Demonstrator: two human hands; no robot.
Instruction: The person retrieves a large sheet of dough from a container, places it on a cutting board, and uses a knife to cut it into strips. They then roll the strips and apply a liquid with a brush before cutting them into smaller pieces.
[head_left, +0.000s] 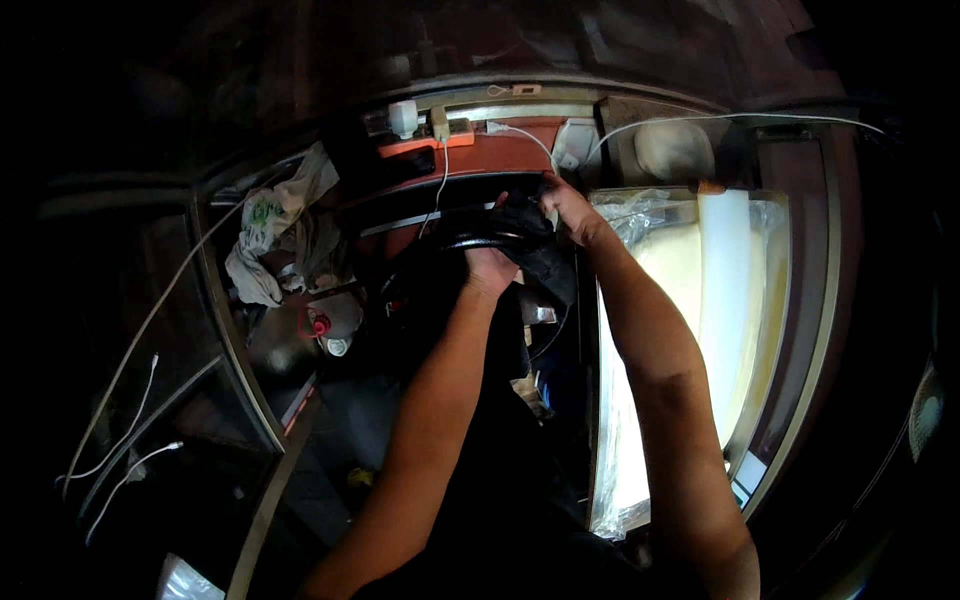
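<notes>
In front of me my left hand (491, 266) reaches palm up under a glossy black curved rim (480, 242), with its fingers partly hidden behind it. My right hand (566, 206) is closed on bunched black fabric (525, 217) at the rim's right end. More dark cloth (551, 274) hangs below the hands, and what it belongs to is too dark to tell. Just beyond my hands lies a red-brown surface (517, 154) with an orange power strip (454, 135), which has a white plug adapter (403, 118) and a charger (439, 124) in it.
A crumpled plastic bag (259, 232) and a container with a red cap (321, 324) are at the left. White cables (124, 442) hang farther left. On the right stands a brightly lit, plastic-wrapped panel (675, 300) in a frame. A white cable (720, 116) runs across the back right.
</notes>
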